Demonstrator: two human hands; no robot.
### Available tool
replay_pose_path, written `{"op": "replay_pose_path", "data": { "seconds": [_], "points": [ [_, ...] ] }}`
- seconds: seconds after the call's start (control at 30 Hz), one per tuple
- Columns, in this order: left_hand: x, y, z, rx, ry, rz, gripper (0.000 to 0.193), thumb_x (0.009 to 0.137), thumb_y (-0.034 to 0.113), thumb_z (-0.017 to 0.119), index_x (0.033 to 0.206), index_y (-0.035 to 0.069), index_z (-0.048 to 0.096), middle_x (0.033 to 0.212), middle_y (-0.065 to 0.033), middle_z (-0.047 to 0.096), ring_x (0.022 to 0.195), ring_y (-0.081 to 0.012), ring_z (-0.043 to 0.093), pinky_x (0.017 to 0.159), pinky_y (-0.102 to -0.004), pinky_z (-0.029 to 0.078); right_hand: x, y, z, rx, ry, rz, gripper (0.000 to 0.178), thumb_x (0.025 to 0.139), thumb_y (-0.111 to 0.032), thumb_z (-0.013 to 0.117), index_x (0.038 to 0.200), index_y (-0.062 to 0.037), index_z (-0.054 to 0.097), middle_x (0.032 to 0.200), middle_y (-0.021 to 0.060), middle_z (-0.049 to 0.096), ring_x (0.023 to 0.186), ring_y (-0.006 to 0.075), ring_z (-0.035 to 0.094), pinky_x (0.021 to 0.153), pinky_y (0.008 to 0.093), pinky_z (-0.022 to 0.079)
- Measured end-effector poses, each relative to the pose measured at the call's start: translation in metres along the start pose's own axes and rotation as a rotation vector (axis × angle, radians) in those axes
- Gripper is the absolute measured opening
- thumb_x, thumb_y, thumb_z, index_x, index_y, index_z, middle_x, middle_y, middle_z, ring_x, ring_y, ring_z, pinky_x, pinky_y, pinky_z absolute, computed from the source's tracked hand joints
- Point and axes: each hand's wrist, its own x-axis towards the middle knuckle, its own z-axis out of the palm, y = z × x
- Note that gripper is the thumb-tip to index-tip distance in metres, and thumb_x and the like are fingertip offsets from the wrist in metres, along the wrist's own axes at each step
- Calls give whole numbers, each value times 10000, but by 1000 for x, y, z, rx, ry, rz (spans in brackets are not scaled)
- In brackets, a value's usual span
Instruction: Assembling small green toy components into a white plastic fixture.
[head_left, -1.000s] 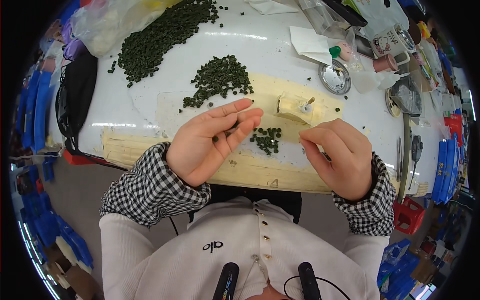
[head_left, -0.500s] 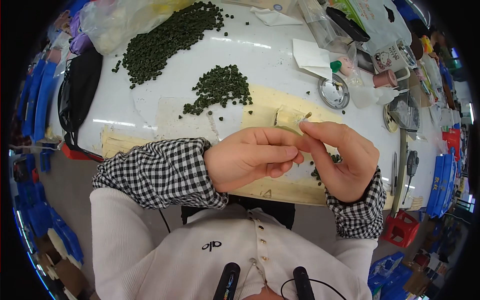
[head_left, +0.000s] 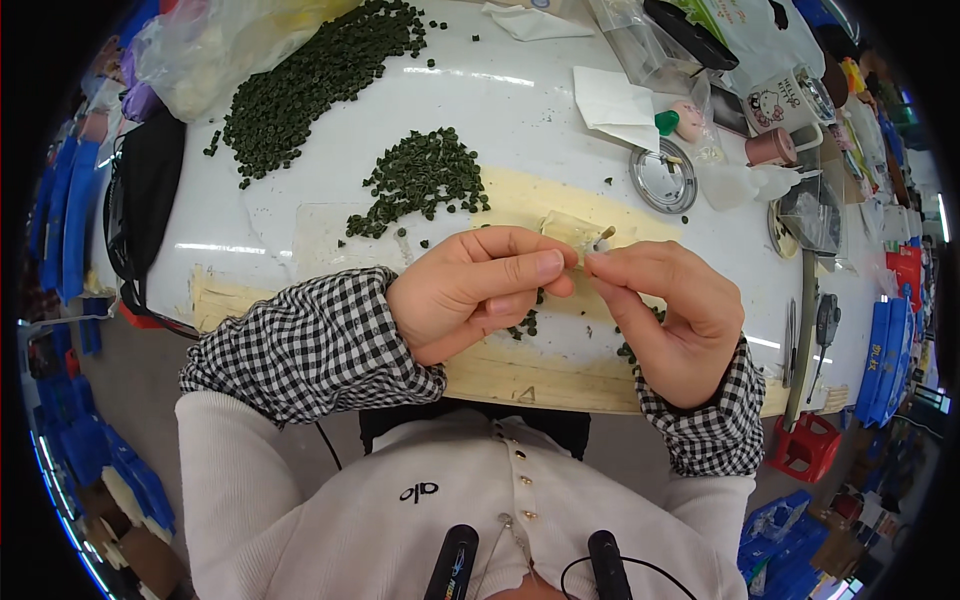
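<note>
Over the table's near edge, my left hand [head_left: 480,288] has its thumb pressed against its curled fingers. Facing it, my right hand [head_left: 677,312] pinches thumb and forefinger together, the tips close to the left fingertips. Whatever sits in either pinch is too small or hidden to make out. Just beyond the fingertips stands a small clear, yellowish container [head_left: 566,227], with a short brown stick [head_left: 604,235] tilted at its right side. A small pile of dark green, cap-like pieces [head_left: 425,180] lies beyond my left hand, and several more pieces [head_left: 525,327] show beneath my hands.
A larger heap of green pieces [head_left: 310,85] spreads at the far left beside a clear plastic bag [head_left: 220,55]. A black pouch [head_left: 150,190] lies at the left edge. Rightward are a round metal tin [head_left: 663,178], white paper [head_left: 615,105], a mug [head_left: 785,105] and a thread spool [head_left: 771,147].
The view has shifted, so the table things sit slightly further left. My fingertips have drawn a little apart, the left hand turning so its thumb lies higher. Green pieces beneath now show.
</note>
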Motion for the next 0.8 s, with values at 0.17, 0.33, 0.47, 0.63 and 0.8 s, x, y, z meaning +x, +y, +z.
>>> {"op": "replay_pose_path", "data": {
  "seconds": [0.17, 0.33, 0.47, 0.63, 0.8],
  "points": [
    [0, 6, 5, 20, 37, 29, 244, 947, 51, 495, 1172, 42, 589, 968, -52, 652, 577, -17, 370, 510, -150, 331, -2, 2, 1, 26, 15, 5, 190, 789, 75, 644, 965, 5, 662, 892, 112, 680, 801, 194, 660, 721, 260, 509],
    [-1, 7, 5, 68, -3, 70, 250, 940, 56, 511, 1178, 42, 583, 972, -51, 651, 555, -15, 354, 503, -150, 324, -5, 3, 4, 97, 42, 80, 152, 791, 58, 655, 937, 15, 653, 888, 108, 669, 798, 172, 651, 718, 259, 507],
    [-1, 8, 6, 88, 16, 62, 227, 940, 81, 521, 1154, 38, 586, 947, -54, 653, 530, -17, 331, 497, -149, 310, -6, 4, 5, 95, 42, 86, 137, 786, 51, 665, 918, 19, 647, 874, 109, 656, 782, 169, 644, 709, 262, 507],
    [-2, 5, 3, 136, -23, 67, 158, 956, 141, 516, 1034, 32, 600, 836, -35, 629, 516, -18, 315, 483, -158, 285, -6, 4, 6, 57, 39, 54, 140, 773, 59, 673, 905, 22, 643, 869, 114, 652, 772, 180, 644, 697, 263, 506],
    [-3, 2, 5, 203, -3, 42, 153, 966, 180, 510, 934, 50, 584, 786, -16, 609, 508, -22, 308, 480, -170, 277, -6, 3, 10, 37, 34, 53, 145, 773, 62, 671, 910, 23, 642, 872, 118, 650, 767, 187, 642, 687, 262, 505]
  ]
}}
